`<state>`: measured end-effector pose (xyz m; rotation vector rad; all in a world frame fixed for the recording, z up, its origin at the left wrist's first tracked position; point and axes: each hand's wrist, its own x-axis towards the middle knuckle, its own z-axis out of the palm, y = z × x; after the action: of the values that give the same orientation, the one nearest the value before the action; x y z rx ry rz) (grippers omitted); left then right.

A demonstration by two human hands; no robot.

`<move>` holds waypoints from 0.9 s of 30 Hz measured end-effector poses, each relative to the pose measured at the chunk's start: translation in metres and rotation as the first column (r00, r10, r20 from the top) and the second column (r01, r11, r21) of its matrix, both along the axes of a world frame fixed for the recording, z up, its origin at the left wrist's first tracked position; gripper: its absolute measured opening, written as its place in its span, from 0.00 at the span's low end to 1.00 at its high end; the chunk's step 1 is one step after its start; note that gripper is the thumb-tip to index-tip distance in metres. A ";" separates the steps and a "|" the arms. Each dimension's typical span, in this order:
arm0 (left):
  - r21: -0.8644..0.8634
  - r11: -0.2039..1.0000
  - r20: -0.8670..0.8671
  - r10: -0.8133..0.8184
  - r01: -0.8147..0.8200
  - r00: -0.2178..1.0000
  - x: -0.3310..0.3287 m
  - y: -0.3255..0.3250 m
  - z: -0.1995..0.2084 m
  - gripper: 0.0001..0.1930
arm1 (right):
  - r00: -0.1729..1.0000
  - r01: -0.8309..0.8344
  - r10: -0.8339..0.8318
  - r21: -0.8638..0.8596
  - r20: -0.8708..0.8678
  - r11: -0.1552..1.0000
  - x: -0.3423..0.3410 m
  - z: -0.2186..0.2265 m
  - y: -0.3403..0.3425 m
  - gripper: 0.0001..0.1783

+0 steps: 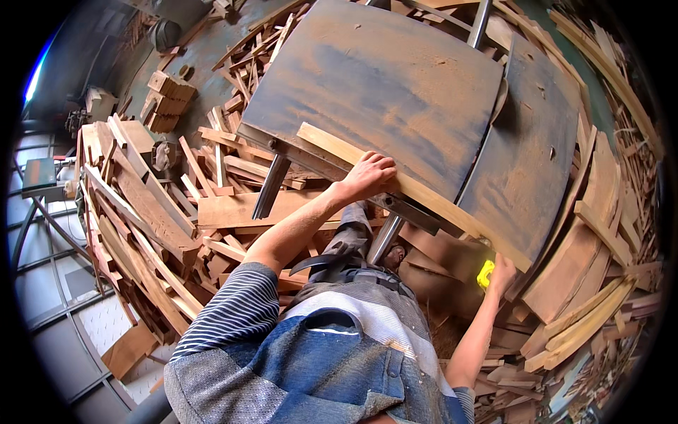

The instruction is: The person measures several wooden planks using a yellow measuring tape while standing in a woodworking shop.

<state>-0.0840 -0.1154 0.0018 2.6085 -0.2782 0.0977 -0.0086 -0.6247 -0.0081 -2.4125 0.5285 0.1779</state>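
A long, light wooden strip (431, 200) lies slantwise along the near edge of a dark metal machine table (374, 78) coated with sawdust. My left hand (371, 175) is closed over the strip left of its middle, fingers curled across the top. At the strip's near right end, my right hand (500, 272) grips a compact yellow tool that looks like a tape measure (486, 274). The right fingers are partly hidden, and I cannot tell whether they also touch the strip. Beside the table's gap stands a curved metal piece (501, 101), resembling a saw blade.
A second dark table panel (526, 148) sits right of the gap. Loose boards (145, 205) are heaped at left, and more planks (575, 240) lean at right. Metal legs (271, 187) reach below the table. A stack of short blocks (168, 102) stands farther back.
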 end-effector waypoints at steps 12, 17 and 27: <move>0.013 1.000 -0.038 0.026 -0.026 0.999 0.000 -0.002 -0.008 0.20 | 0.893 -0.358 0.449 -0.567 0.024 0.742 -0.004 0.023 0.001 0.39; 0.030 0.999 -0.032 0.035 -0.034 0.999 0.001 -0.001 -0.004 0.20 | 0.814 -0.516 0.563 -0.618 -0.140 0.593 0.017 0.034 0.019 0.38; -0.070 0.977 -0.144 -0.209 0.201 0.967 0.005 -0.033 0.007 0.28 | 0.768 -0.587 0.608 -0.601 -0.202 0.542 0.044 0.026 -0.047 0.35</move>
<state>-0.0788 -0.1481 0.0092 2.4997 -0.4813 -0.1612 0.0355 -0.6718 0.0182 -3.1920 -0.3820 0.2875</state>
